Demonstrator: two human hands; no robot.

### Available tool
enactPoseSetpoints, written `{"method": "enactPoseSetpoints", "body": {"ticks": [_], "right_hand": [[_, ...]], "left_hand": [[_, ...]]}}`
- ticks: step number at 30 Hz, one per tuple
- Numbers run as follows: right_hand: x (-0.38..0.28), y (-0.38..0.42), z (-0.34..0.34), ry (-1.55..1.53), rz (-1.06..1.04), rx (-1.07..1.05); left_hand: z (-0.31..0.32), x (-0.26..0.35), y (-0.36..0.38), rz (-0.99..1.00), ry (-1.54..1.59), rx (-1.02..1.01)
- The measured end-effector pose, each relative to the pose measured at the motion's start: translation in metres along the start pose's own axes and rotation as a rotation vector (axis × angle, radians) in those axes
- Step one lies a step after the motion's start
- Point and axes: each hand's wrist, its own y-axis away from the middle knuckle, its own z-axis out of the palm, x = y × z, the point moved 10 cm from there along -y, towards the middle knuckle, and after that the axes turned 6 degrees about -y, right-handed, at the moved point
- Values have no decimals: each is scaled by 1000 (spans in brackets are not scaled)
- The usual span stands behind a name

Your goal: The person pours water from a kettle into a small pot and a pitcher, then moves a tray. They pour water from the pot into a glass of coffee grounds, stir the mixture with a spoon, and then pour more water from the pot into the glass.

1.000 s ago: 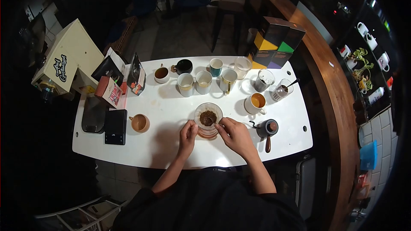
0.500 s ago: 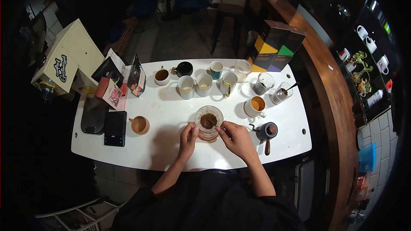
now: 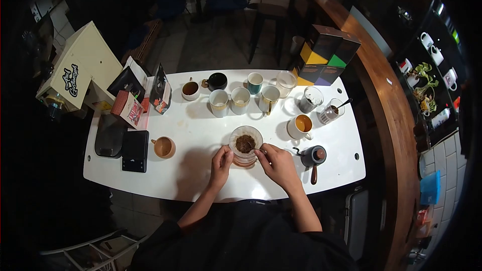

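A clear dripper [image 3: 260, 136] lined with a paper filter [image 3: 246, 130] sits over a glass server [image 3: 244, 163] near the table's front. Dark wet coffee grounds [image 3: 244, 144] lie inside. My left hand [image 3: 221, 165] is closed at the dripper's left side, fingers pinched against its edge. In my right hand [image 3: 276, 162], at the right rim, is the handle of a small spoon [image 3: 255, 149], its tip among the grounds. Just right of that hand stands a dark gooseneck kettle [image 3: 314, 155] with a wooden handle.
Several cups, including a white mug [image 3: 219, 101], line the back of the white table [image 3: 201, 133]. A brown cup [image 3: 163, 147] and black scale [image 3: 135, 151] stand left, beside a cream grinder [image 3: 83, 68]. Right are an orange-lined mug [image 3: 301, 124], glasses and stacked boxes [image 3: 326, 52].
My right hand has shifted slightly, and the spoon shows more plainly in the grounds. My left hand stays at the dripper. The whole view has moved very little.
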Motion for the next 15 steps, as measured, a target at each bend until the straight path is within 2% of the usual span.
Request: {"method": "enactPoseSetpoints", "body": {"ticks": [5,15], "right_hand": [[-3,-3,0,-1,-19,2],[1,-4,3,-72,-3,-11]], "left_hand": [[3,18,-3,84,131,30],[3,20,-2,62,122,39]]}}
